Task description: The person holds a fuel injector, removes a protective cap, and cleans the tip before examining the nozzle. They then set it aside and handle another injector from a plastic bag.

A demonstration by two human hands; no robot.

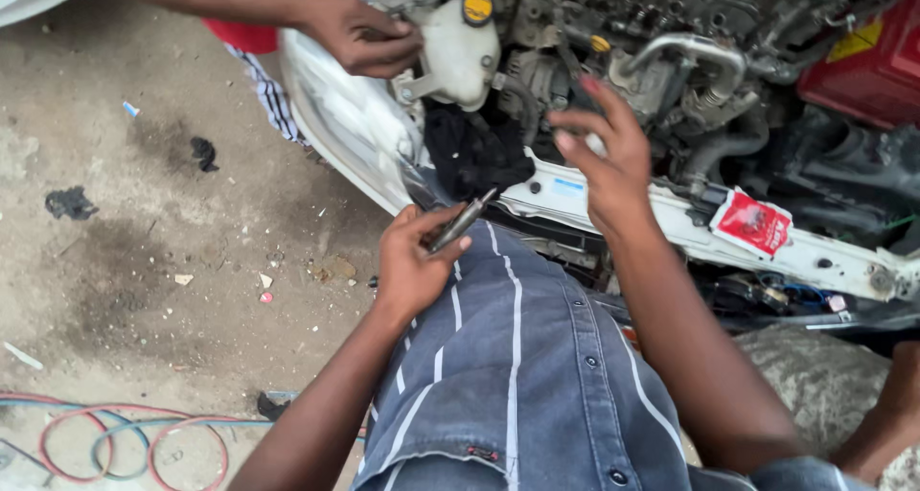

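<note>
My left hand [412, 261] grips a slim grey metal tool [462, 221] that points up and right toward the car's front. My right hand [606, 156] is raised with fingers spread, empty, over the white front cross panel [671, 218] of an open engine bay [671, 41]. My grey striped shirt [517, 376] fills the lower middle. Another person's hand [359, 33] rests on the car's edge beside a white fluid reservoir [458, 55] with a yellow cap [476, 7].
A red and white packet [754, 223] lies on the cross panel. A red part [867, 60] sits at the top right. Red and blue hoses [125, 438] coil on the stained concrete ground [144, 261] at the lower left, with dark rags and scraps.
</note>
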